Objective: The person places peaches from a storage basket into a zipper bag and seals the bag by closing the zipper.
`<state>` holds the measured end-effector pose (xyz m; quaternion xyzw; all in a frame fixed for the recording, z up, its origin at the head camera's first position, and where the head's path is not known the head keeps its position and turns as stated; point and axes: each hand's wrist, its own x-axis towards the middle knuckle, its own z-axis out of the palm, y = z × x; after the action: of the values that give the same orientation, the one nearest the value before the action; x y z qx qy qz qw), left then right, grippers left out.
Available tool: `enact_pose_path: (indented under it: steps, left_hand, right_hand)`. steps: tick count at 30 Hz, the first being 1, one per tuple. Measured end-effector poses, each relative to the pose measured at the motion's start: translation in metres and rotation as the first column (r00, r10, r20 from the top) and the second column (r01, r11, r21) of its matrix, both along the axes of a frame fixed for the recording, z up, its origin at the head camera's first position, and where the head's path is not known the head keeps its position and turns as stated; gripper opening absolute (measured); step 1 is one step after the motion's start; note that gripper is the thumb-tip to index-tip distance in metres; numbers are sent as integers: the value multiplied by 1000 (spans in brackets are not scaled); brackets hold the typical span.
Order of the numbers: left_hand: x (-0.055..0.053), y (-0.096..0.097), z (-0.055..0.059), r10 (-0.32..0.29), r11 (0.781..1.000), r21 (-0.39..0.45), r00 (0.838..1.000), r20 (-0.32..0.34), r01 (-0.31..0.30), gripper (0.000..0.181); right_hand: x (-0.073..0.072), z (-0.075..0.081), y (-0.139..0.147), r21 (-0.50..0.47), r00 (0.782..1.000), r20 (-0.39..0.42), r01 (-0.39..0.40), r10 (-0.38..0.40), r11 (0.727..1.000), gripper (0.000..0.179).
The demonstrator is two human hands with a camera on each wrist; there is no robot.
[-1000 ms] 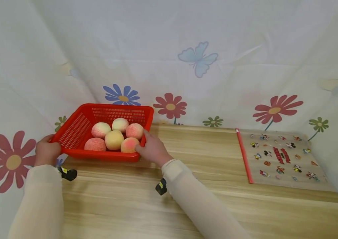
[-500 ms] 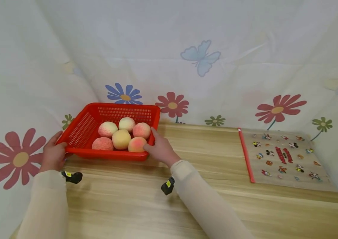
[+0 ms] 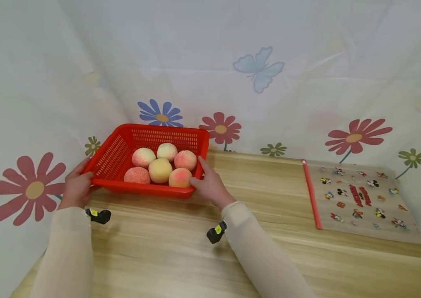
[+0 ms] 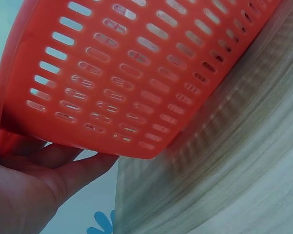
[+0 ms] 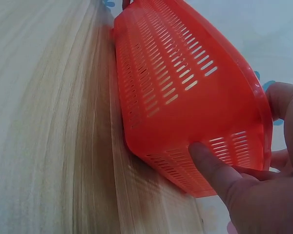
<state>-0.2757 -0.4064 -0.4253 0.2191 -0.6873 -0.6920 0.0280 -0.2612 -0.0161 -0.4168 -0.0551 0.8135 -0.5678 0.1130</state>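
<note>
A red plastic basket with slotted walls stands at the back left. Several peaches, pink, cream and yellow, lie inside, among them a yellow peach and a pink one. At the basket's left end, my left hand grips the rim, thumb on top; its fingers reach under the rim in the left wrist view. My right hand holds the rim at the right front corner, with a finger against the outer wall. Whether the basket's base touches the table cannot be told.
A clear zip bag with cartoon prints and a red slider strip lies flat at the right of the wooden table. A flowered white cloth rises behind the table and at both sides.
Both hands have carried the basket a little to the right, with the peaches in it. The head view has also shifted slightly. The zip bag lies as before.
</note>
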Motion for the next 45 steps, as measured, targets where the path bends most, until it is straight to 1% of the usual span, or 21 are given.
enact_pose_path:
  steps: [6,12,19,28,33,41,45]
  left_hand:
    - [3,8,2,-9,1000,-3,1000,-9,9,60]
    - [4,15,3,-2,1000,-16,1000,-8,2,59]
    - [6,23,2,6,999,-49,1000,-2,-6,59]
    - [10,36,3,16,999,-43,1000,-3,-16,60]
    - [11,44,2,22,998,-55,1000,-5,-22,59]
    - [13,56,3,31,998,-60,999,19,-30,60]
    - [14,63,4,42,998,-54,999,16,-41,60]
  right_hand:
    - [4,-1,7,-16,1000,14,13,-12,1000,80]
    - [5,-2,11,-28,999,33,22,-21,999,79]
    - [6,-4,19,-49,999,20,26,-25,998,79]
    - [7,-9,31,-88,1000,8,15,-14,996,77]
    - [8,-10,40,-96,1000,13,7,-5,995,77]
    - [10,-10,50,-128,1000,0,8,-8,992,76]
    - [12,-10,56,-135,1000,6,17,-17,991,75]
